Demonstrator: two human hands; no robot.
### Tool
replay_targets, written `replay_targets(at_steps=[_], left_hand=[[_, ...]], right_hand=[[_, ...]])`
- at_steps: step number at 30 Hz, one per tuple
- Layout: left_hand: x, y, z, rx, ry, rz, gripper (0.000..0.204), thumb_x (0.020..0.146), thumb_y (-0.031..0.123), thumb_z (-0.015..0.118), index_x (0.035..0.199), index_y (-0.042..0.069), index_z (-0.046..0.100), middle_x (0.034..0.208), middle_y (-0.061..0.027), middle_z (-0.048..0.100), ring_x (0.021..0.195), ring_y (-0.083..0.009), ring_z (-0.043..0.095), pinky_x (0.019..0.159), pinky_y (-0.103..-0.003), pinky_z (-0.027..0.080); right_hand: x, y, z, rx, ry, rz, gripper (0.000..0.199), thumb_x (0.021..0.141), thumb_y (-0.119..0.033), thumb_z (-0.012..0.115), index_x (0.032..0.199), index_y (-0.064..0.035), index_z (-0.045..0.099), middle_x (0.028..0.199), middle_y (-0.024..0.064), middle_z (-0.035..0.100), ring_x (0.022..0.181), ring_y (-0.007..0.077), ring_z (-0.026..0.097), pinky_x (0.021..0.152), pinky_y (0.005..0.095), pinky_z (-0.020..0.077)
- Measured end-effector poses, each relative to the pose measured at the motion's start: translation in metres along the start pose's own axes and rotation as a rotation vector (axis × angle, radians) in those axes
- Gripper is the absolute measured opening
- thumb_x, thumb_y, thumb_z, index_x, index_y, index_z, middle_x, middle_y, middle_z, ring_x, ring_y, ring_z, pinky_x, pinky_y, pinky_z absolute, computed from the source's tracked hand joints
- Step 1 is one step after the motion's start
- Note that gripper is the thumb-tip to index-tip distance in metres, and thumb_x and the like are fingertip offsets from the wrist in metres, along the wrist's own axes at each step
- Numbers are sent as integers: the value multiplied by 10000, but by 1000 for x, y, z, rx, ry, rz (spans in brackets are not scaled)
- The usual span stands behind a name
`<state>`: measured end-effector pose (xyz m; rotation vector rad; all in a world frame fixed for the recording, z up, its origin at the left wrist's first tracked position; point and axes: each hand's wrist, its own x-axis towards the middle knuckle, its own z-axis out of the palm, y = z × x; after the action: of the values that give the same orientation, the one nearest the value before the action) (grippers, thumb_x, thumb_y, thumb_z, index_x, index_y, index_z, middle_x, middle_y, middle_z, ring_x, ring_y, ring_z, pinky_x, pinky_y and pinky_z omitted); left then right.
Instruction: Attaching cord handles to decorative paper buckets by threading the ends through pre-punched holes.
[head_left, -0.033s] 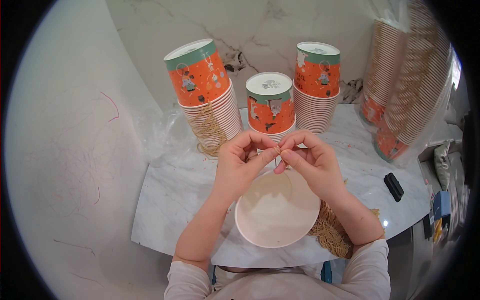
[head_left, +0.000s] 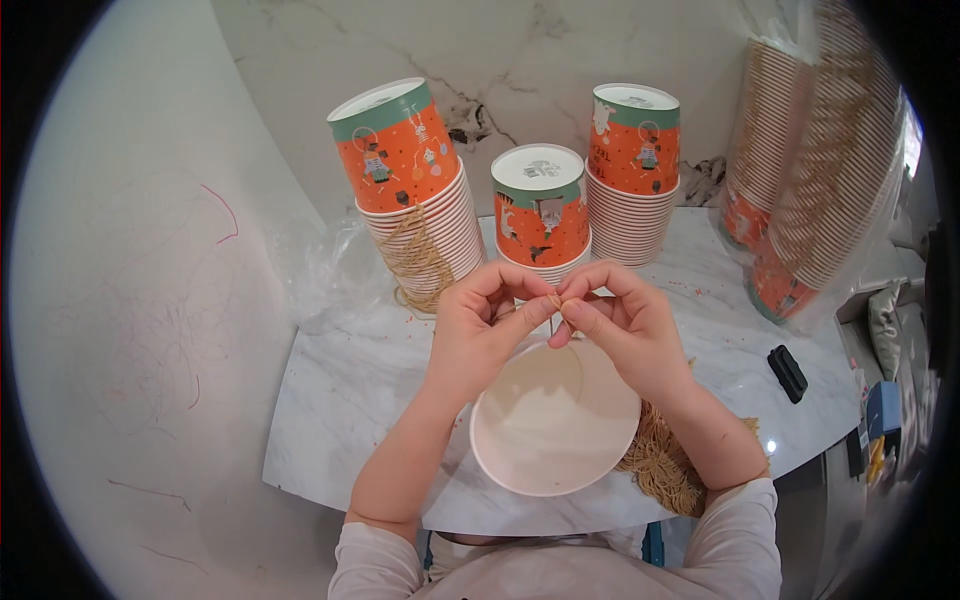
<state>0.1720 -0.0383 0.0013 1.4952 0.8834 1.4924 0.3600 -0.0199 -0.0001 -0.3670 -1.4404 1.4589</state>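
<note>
Over the far rim of a white paper bucket (head_left: 540,450), my left hand (head_left: 472,325) and my right hand (head_left: 630,325) meet fingertip to fingertip. Both are closed in a pinch on a thin tan cord (head_left: 551,325), of which only a little shows between the fingers. The bucket's open mouth faces me, and a thin loop of the cord seems to hang against its inner wall. Beneath my right forearm lies a tan bundle of cords (head_left: 665,470), partly covered by the arm.
Upside-down bucket stacks stand behind: left (head_left: 400,150), middle (head_left: 541,225) and right (head_left: 635,150). Tan cords (head_left: 415,260) drape over the left stack. Plastic-wrapped bucket stacks (head_left: 815,180) lean at the far right. A black object (head_left: 787,374) lies on the marble-patterned table (head_left: 350,400).
</note>
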Motion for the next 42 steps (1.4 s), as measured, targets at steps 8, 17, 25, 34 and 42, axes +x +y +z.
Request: replay_targets(at_steps=[8,17,25,34,42], left_hand=[[-4,16,4,-173,-28,-114,140,893,-24,736,1008,-3,658,938,-44,702,867,-79,664,789,-217,552],[-11,14,7,93,78,-44,143,895,-15,746,1010,-6,662,931,-30,694,789,-24,610,673,-163,482],[-9,12,10,88,112,22,121,882,27,763,975,16,685,845,31,673,546,55,360,487,-136,308],[-9,11,-3,176,-18,-22,94,872,4,714,948,57,719,724,93,568,546,39,314,502,-173,246],[-10,17,-4,252,-44,-65,74,881,108,777,930,58,754,619,139,504,528,38,293,489,-191,221]], right_hand=[[0,0,-2,3,16,-20,124,962,4,658,1044,41,573,1132,84,551,897,150,685,785,270,587],[-3,1,6,-246,59,-176,125,936,29,667,1056,54,642,1162,110,530,952,151,649,794,265,590],[-2,4,2,-310,46,-181,130,936,13,669,1059,52,654,1171,110,555,964,142,633,814,277,566],[0,-4,-4,-40,-9,54,111,976,-43,644,1055,35,643,1160,68,574,929,112,616,830,267,533],[-1,-2,-4,-131,-20,-40,119,945,-32,691,1038,39,666,1164,75,561,1001,124,604,869,280,529]])
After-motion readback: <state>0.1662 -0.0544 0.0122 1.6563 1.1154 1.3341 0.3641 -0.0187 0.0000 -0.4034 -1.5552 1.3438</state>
